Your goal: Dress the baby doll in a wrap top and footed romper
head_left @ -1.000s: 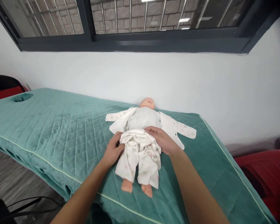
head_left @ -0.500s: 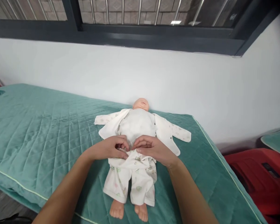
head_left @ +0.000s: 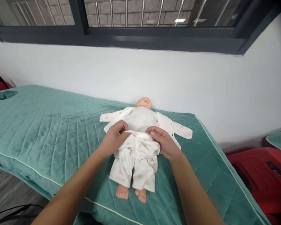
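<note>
A baby doll [head_left: 144, 102] lies on its back on a green quilted bed cover, its head by the wall. It wears white printed trousers [head_left: 124, 165] and an open white jacket [head_left: 182, 130], with the sleeves spread out over a plain pale torso [head_left: 140, 119]. My left hand [head_left: 114, 137] pinches the waistband at the left side of the picture. At the other side, my right hand [head_left: 164, 142] has its fingers closed on the same waistband. Both bare feet of the doll stick out below the trouser legs.
The quilted bed [head_left: 49, 125] runs far to the left, with a hole near its end. Behind it are a white wall [head_left: 166, 78] and a dark window frame [head_left: 154, 40]. A red plastic object [head_left: 255, 175] stands at the right. A black strap [head_left: 16, 212] lies low on the left.
Both hands have moved apart and up toward the doll's chest, and the waistband is drawn higher and stretched wider. The doll's feet appear higher in the view, which has shifted slightly.
</note>
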Tool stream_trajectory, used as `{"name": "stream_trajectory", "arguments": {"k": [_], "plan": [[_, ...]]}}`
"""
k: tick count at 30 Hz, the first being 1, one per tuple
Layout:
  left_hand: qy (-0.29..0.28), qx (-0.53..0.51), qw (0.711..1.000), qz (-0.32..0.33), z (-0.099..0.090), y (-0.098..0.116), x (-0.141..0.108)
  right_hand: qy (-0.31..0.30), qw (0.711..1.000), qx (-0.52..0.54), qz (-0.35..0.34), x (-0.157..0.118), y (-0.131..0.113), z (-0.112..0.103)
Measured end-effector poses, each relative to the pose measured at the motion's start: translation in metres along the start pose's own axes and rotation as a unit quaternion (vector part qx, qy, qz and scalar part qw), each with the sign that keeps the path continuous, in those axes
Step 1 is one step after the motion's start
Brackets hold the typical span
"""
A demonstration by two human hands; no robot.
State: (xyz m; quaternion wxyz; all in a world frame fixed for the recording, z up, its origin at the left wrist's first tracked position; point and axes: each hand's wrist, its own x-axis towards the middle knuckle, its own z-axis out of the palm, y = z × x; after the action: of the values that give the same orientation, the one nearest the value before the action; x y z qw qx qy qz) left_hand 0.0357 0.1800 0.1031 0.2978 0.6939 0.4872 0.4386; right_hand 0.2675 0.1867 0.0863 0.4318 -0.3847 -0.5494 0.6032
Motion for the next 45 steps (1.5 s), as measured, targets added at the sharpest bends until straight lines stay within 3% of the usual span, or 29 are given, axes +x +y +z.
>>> {"name": "stream_trajectory", "arguments": {"k": [4,10,14,19,24,30,35,40,45], "plan": [[0.05,-0.026,0.996,-0.073,0.006,-0.014,0.015,0.069,0.996,0.055,-0.019,0.003,0.002,-0.017],[0.06,-0.006,0.997,-0.04,0.006,-0.038,0.055,0.195,0.97,0.146,-0.025,0.013,0.009,-0.036],[0.088,0.002,0.996,-0.032,0.009,-0.055,0.072,0.188,0.967,0.16,-0.063,0.019,0.015,-0.036],[0.083,-0.016,0.994,-0.071,0.024,-0.084,0.069,0.168,0.981,-0.024,-0.099,0.026,0.029,-0.035],[0.082,0.003,0.994,-0.069,0.033,-0.099,0.065,0.223,0.933,-0.261,-0.11,0.032,0.039,-0.034],[-0.008,0.047,0.998,-0.033,0.027,-0.091,0.066,0.171,0.869,-0.457,-0.086,0.04,0.016,-0.035],[-0.087,0.105,0.99,-0.047,0.015,-0.086,0.085,0.1,0.824,-0.557,0.009,0.052,-0.008,-0.044],[-0.145,0.144,0.976,-0.072,0.008,-0.084,0.1,0.13,0.822,-0.553,0.04,0.052,0.003,-0.044],[-0.192,0.164,0.963,-0.094,0.004,-0.081,0.104,0.143,0.841,-0.513,0.088,0.045,0.015,-0.049]]}}
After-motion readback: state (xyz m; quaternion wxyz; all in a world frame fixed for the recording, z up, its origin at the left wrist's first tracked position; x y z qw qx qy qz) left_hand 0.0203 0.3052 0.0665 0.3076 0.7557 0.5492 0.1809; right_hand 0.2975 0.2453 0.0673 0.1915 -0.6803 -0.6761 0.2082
